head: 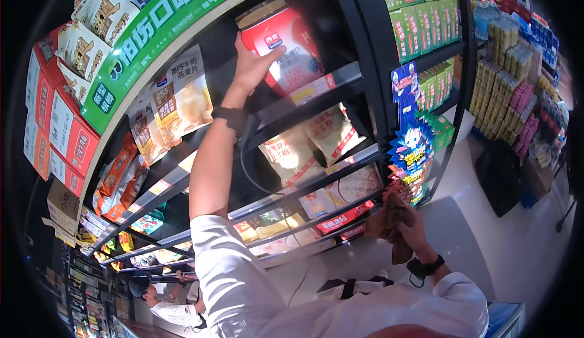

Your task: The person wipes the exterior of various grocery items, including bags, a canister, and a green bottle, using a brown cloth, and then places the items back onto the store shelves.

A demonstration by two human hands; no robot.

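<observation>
My left hand (255, 64) is raised to an upper shelf, wrapped around the side of a large red oatmeal canister (292, 41) with a gold-brown lid. The thumb lies across its front label, and the other fingers are partly hidden behind it. The canister stands behind the shelf's front price rail (305, 94); whether its base touches the shelf is hard to tell. Lower on the right, my right hand (410, 233) grips a crumpled brown cloth (392, 224) that hangs down from the fingers. To the left of the canister stand oatmeal pouches (182, 91).
Cream-coloured bags (292, 155) occupy the shelf below. A dark cable (248, 169) hangs beside my left forearm. Hanging toy packets (410, 141) stick out from the rack's right post. Stacked drink cartons (502, 96) stand far right. Another person (169, 306) works at lower left.
</observation>
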